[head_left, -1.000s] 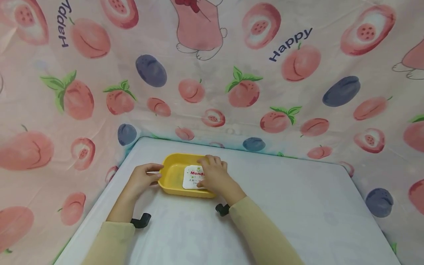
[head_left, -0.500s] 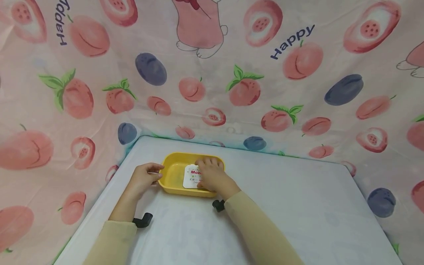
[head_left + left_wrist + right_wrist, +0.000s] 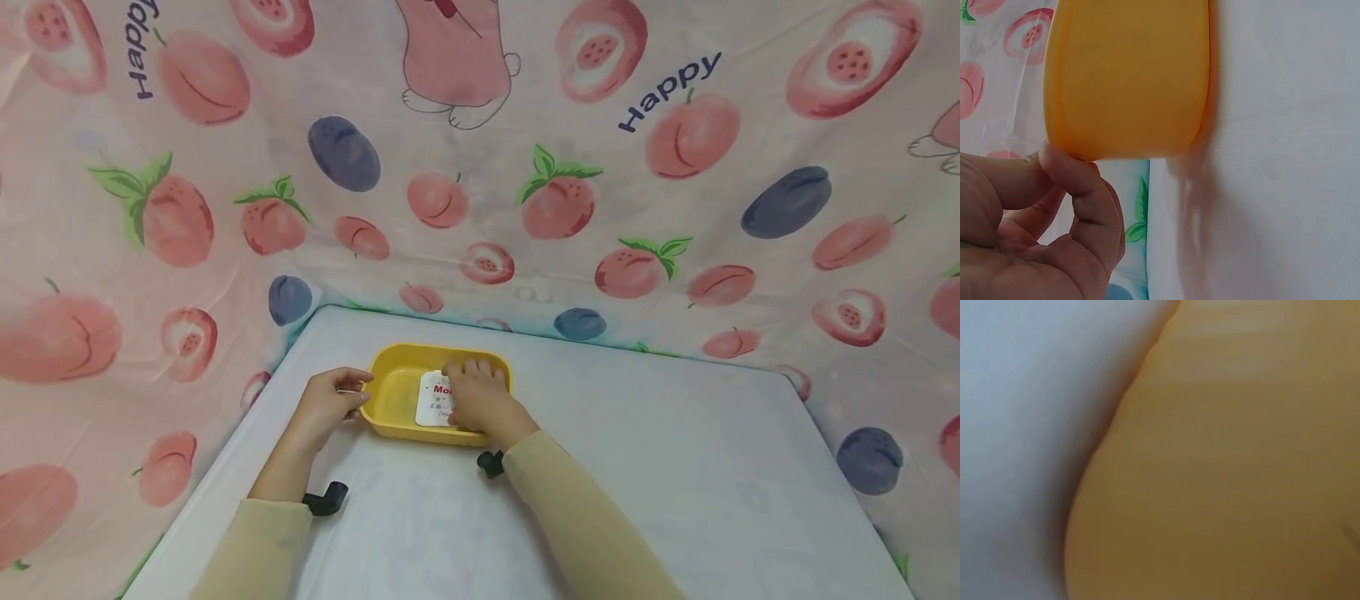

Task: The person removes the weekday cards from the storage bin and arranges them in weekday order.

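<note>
A yellow plastic tray (image 3: 392,398) with rounded corners sits on the table, and a white printed card (image 3: 432,407) lies toward its right side. My left hand (image 3: 324,408) pinches the tray's left rim between thumb and fingertips. The left wrist view shows this pinch at the rim's edge, with the tray's outer wall (image 3: 1129,81) beside it. Over the right part of the card reaches my right hand (image 3: 483,402), thumb at the near edge and fingers at the far edge. It hides much of the card. Only the tray's side (image 3: 1210,487) fills the right wrist view.
The table (image 3: 652,475) has a white cover. Behind it and at both sides hangs a fruit-printed cloth (image 3: 480,192). A black wrist piece (image 3: 327,499) sticks out at the left cuff and another black piece (image 3: 491,463) at the right.
My right hand has shifted slightly left over the card and covers more of its lettering. The left hand keeps its hold on the rim. The head view has tilted slightly.
</note>
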Motion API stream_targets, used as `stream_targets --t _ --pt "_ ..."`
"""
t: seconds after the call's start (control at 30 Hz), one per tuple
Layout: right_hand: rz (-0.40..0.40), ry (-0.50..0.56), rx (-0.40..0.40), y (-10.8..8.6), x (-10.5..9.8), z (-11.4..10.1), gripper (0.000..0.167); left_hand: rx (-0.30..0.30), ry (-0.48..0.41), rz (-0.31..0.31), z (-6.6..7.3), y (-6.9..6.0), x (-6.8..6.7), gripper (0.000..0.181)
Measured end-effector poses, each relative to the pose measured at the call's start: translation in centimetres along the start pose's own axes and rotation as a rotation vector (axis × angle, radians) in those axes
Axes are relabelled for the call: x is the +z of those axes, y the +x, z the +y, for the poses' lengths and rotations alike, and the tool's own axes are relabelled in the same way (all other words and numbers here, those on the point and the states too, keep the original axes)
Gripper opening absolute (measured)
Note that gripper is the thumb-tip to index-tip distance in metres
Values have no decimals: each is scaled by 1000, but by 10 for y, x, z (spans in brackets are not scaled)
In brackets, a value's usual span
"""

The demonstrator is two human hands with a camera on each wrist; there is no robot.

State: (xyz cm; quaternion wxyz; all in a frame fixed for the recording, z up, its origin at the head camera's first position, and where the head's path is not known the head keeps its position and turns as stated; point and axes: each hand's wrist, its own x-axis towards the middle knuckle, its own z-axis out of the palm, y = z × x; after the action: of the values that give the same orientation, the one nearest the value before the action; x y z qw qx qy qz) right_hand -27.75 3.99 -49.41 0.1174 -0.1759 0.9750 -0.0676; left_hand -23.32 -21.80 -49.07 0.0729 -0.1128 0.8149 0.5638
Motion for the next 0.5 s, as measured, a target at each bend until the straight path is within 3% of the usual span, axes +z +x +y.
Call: stream_targets --t 0.5 --pt "77 -34 -39 -1 4 2 100 -7 -16 13 -3 2 2 36"
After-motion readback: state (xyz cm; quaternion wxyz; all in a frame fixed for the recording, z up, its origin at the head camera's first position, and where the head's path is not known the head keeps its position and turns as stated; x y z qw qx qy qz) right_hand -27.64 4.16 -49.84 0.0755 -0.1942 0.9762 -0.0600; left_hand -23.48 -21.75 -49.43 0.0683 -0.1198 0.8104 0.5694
